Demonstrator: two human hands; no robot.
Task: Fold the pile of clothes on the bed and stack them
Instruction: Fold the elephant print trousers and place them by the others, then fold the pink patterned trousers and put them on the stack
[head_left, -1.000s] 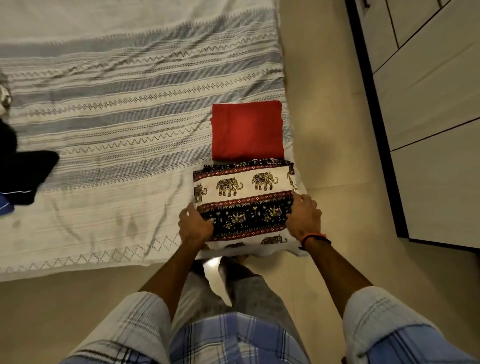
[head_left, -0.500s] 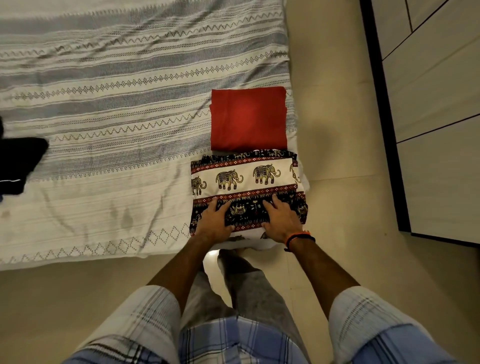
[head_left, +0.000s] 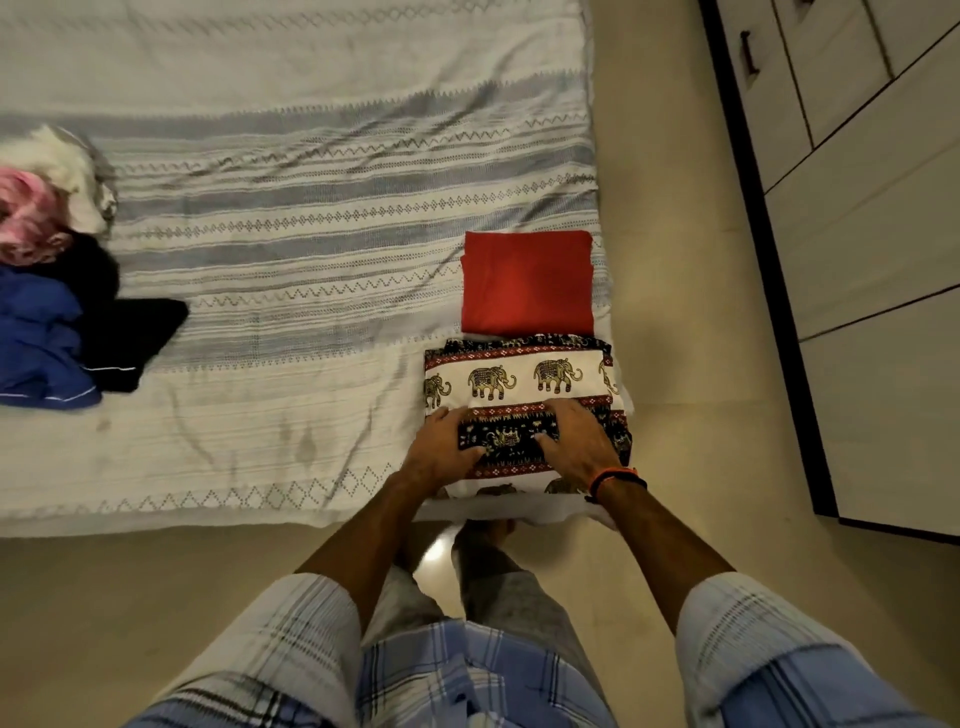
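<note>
The left hand (head_left: 441, 449) and right hand (head_left: 574, 441) are laid flat, fingers extended, on the folded elephant-print garment (head_left: 519, 384) at the bed (head_left: 311, 260) corner, just before the folded red garment (head_left: 527, 283). Compared with half a second earlier, unfolded clothes (head_left: 57, 291) are now visible at left.

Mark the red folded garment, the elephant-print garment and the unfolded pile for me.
red folded garment (head_left: 527, 283), head view, centre of its top face
elephant-print garment (head_left: 519, 376), head view, white elephant band
unfolded pile (head_left: 41, 332), head view, blue cloth at the front
</note>
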